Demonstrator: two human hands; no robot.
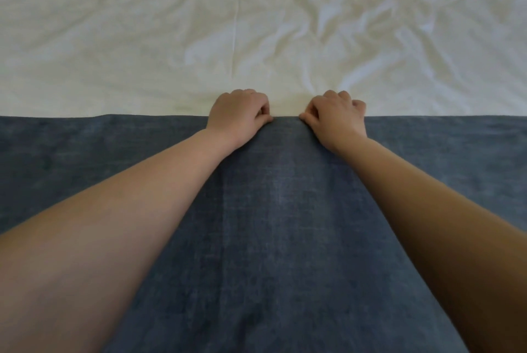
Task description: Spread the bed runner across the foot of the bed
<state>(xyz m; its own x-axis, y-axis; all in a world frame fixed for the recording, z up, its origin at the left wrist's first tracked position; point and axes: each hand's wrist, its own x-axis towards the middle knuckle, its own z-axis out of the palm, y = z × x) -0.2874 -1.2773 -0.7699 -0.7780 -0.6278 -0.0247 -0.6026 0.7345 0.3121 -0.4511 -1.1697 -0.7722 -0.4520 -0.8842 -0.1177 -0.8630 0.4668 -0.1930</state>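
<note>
the left grip (239, 116) and the right grip (338, 117) sit close together at the middle of the far edge of the blue bed runner (285, 224), each with fingers curled and thumb tucked in, pinching that edge. the runner lies flat across the near part of the bed, reaching from the left side of the view to the right, its far edge running straight. beyond it the wrinkled white sheet (171, 39) covers the far part, and both bare forearms stretch over the runner.
</note>
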